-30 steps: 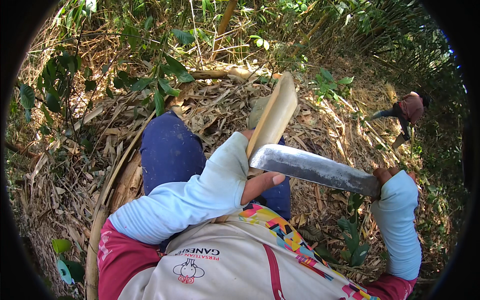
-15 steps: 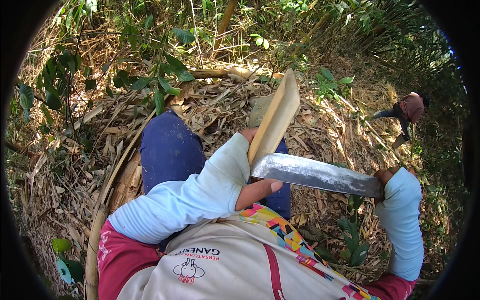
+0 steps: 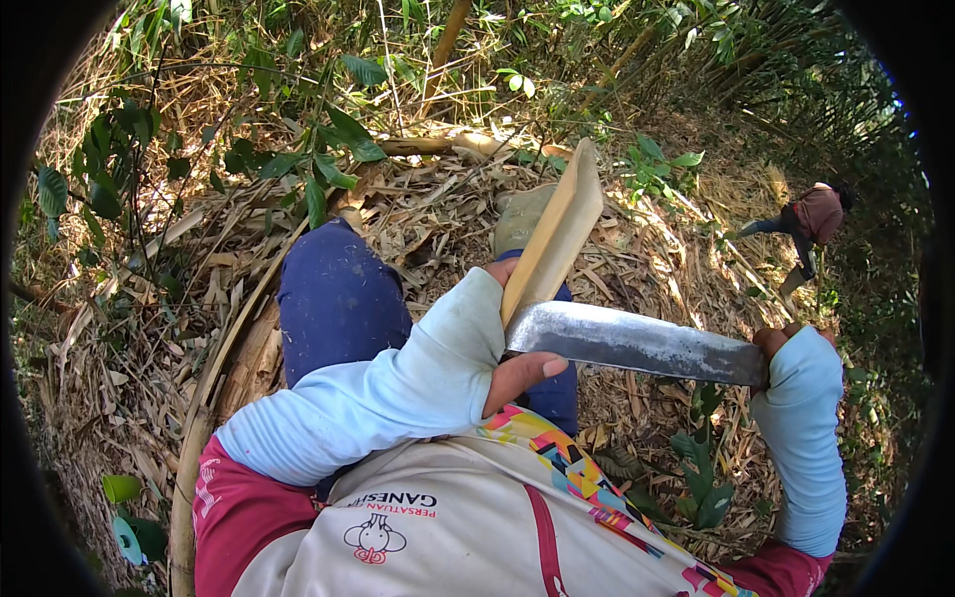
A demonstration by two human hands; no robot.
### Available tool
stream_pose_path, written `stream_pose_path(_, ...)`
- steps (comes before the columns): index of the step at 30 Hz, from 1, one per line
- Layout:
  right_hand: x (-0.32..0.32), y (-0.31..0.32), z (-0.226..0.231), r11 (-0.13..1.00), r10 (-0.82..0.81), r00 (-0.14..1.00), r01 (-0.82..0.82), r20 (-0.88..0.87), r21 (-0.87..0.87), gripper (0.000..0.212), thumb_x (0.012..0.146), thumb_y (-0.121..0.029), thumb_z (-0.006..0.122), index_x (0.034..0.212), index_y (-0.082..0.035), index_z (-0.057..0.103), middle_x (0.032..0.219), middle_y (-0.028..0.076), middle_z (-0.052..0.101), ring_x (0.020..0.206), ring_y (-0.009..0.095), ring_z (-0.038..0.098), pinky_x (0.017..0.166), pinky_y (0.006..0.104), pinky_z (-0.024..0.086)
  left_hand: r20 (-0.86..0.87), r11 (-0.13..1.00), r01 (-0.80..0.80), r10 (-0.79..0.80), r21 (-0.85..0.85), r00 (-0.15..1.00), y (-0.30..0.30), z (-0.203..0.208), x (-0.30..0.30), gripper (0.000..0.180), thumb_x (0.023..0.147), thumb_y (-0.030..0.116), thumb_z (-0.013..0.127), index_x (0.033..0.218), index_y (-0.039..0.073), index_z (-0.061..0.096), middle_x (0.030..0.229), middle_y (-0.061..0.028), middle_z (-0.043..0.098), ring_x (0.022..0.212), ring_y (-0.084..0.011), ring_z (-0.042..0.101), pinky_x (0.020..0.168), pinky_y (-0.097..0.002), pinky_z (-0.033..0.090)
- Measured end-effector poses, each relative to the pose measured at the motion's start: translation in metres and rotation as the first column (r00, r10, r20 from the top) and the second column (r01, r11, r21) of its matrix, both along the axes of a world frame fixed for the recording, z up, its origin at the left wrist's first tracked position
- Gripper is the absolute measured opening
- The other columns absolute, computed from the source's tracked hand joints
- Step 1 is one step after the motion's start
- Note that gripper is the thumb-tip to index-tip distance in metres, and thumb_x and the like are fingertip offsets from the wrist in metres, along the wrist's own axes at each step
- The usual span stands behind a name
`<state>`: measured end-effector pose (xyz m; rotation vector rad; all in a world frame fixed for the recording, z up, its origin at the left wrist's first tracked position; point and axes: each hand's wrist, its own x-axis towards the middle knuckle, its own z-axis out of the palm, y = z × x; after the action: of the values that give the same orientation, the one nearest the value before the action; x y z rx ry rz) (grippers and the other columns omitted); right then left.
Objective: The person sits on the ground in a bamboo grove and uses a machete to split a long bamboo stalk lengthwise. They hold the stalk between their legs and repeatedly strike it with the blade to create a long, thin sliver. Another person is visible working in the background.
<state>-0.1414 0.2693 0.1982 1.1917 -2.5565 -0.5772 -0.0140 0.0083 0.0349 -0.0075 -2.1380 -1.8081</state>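
Note:
A pale carved length of wood (image 3: 562,224), with a slanted far tip, rises at a tilt from my left hand (image 3: 468,343). That hand is closed around its near end, most of the fingers hidden behind it, in a light blue fingerless sleeve. Across the wood's lower part lies the broad steel blade of a machete (image 3: 637,343). My left thumb rests along the blade's lower edge near its tip; whether it presses on the metal I cannot tell. At the right, my right hand (image 3: 791,358) is wrapped around the machete's handle, which it hides.
My blue-trousered knee (image 3: 338,298) and a boot (image 3: 522,214) are just beyond my hands. Dry leaves and chips (image 3: 428,209) cover the ground. A curved pole (image 3: 194,448) runs along my left. Leafy stems (image 3: 318,164) stand ahead. Another person (image 3: 811,219) bends at far right.
Both hands, the wood and the machete have shifted slightly to the right together. The blade still lies across the wood's near end. My grips look the same.

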Motion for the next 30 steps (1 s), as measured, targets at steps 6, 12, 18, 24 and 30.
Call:
stream_pose_path(6, 0.002, -0.001, -0.001, 1.0, -0.019, 1.0, 0.019, -0.003, -0.013, 0.036, 0.056, 0.004, 0.069, 0.089, -0.008, 0.065, 0.071, 0.01, 0.055, 0.071, 0.033, 0.055, 0.074, 0.0412, 0.041, -0.054, 0.999, -0.029, 0.029, -0.014, 0.998, 0.001, -0.003, -0.002, 0.067, 0.08, 0.027, 0.076, 0.131, -0.001, 0.042, 0.106, -0.0155, 0.058, 0.098, -0.0262, 0.059, 0.087, -0.0354, 0.046)
stream_pose_path(12, 0.005, -0.002, -0.004, 0.999, -0.033, 0.997, 0.031, -0.077, -0.027, 0.03, 0.057, -0.003, 0.071, 0.085, -0.01, 0.064, 0.067, 0.008, 0.052, 0.066, 0.031, 0.055, 0.075, 0.0444, 0.041, 0.011, 0.973, -0.046, 0.045, 0.224, 0.999, 0.008, -0.006, -0.002, 0.07, 0.08, 0.024, 0.078, 0.132, -0.003, 0.04, 0.108, -0.0154, 0.058, 0.098, -0.0228, 0.058, 0.088, -0.0326, 0.046)
stream_pose_path(18, 0.006, -0.002, -0.001, 0.999, -0.008, 0.999, 0.01, 0.052, -0.03, 0.035, 0.055, 0.004, 0.072, 0.088, -0.006, 0.065, 0.072, 0.012, 0.056, 0.07, 0.033, 0.057, 0.064, 0.04, 0.044, -0.005, 0.994, -0.005, 0.005, 0.105, 1.0, 0.001, -0.004, 0.003, 0.074, 0.077, 0.021, 0.079, 0.132, -0.005, 0.037, 0.109, -0.0148, 0.056, 0.102, -0.0228, 0.056, 0.091, -0.0338, 0.045)
stream_pose_path(24, 0.003, 0.0, 0.002, 0.998, 0.032, 0.993, -0.026, 0.118, -0.05, 0.034, 0.055, 0.006, 0.07, 0.087, -0.004, 0.065, 0.073, 0.012, 0.057, 0.07, 0.033, 0.057, 0.06, 0.0391, 0.044, 0.035, 0.997, 0.027, -0.03, 0.074, 0.999, -0.005, 0.003, 0.003, 0.079, 0.073, 0.021, 0.081, 0.132, -0.005, 0.036, 0.109, -0.0142, 0.055, 0.103, -0.0228, 0.055, 0.093, -0.0337, 0.044)
stream_pose_path(30, 0.003, -0.007, 0.008, 0.999, 0.052, 0.996, -0.052, 0.07, 0.0, 0.035, 0.054, 0.008, 0.069, 0.086, -0.005, 0.066, 0.073, 0.011, 0.057, 0.071, 0.032, 0.056, 0.061, 0.0398, 0.044, 0.052, 0.988, 0.074, -0.081, 0.138, 0.995, -0.004, 0.004, 0.004, 0.081, 0.074, 0.022, 0.081, 0.135, -0.005, 0.034, 0.111, -0.0127, 0.055, 0.104, -0.0209, 0.055, 0.093, -0.0326, 0.044)
